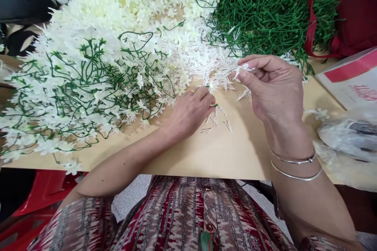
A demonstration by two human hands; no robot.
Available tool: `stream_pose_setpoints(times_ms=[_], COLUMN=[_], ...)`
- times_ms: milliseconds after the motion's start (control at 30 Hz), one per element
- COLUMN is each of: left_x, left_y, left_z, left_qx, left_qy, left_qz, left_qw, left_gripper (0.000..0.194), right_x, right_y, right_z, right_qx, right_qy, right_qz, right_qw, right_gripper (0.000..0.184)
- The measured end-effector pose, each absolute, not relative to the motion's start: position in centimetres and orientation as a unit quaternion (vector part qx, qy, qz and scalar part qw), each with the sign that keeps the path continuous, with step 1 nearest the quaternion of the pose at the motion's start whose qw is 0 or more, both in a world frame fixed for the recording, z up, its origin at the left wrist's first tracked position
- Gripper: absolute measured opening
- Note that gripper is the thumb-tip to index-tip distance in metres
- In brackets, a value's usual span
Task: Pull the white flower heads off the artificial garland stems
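Note:
My right hand [273, 82] is raised above the table, thumb and fingertips pinched on a small white stamen piece [245, 69]. Lower and to its left, my left hand [193, 108] rests near the tabletop with its fingers curled. A bit of green stem [216, 105] pokes out at its fingertips; the rest is covered by the hand. Just beyond both hands lies a heap of loose white stamens [206, 60], and a few strays [227, 126] are scattered by my left hand. Assembled white artificial flowers on green stems [97, 82] are piled to the left.
Loose cream-white petals [118, 4] cover the far left of the table [224, 157]. A mound of bare green stems [265, 11] lies at the back right, against a red bag [350, 11]. A white and red box [353, 78] and clear plastic wrapping [350, 137] are at right.

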State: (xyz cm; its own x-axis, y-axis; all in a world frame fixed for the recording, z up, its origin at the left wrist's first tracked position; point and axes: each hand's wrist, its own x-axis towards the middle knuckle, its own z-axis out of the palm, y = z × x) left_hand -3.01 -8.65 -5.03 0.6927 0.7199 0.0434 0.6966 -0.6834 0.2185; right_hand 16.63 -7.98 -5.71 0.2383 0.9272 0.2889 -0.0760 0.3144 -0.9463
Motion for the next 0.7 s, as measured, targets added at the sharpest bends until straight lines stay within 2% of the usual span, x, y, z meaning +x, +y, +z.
stream_pose_setpoints(times_ms=[200, 367, 533, 700], left_x=[-3.0, -3.7, -3.4, -3.2], left_y=[-8.4, -8.0, -7.9, -7.8], left_z=[-5.5, -6.2, -6.5, -6.5], left_qx=[0.927, 0.929, 0.931, 0.915], left_qy=[0.373, 0.363, 0.358, 0.393], left_qz=[0.034, 0.067, 0.067, 0.092], left_qw=[0.019, 0.014, -0.011, 0.001], left_gripper=[0.032, 0.022, 0.029, 0.021], right_x=[16.6, 16.4, 16.3, 16.4], right_y=[-7.9, -7.9, -8.0, -8.1], right_z=[-5.7, -5.9, -6.2, -6.3], right_qx=[-0.46, -0.473, -0.486, -0.481], right_qy=[-0.465, -0.474, -0.468, -0.49], right_qz=[0.436, 0.469, 0.47, 0.463], right_qw=[0.618, 0.576, 0.569, 0.56], right_gripper=[0.013, 0.016, 0.021, 0.02])
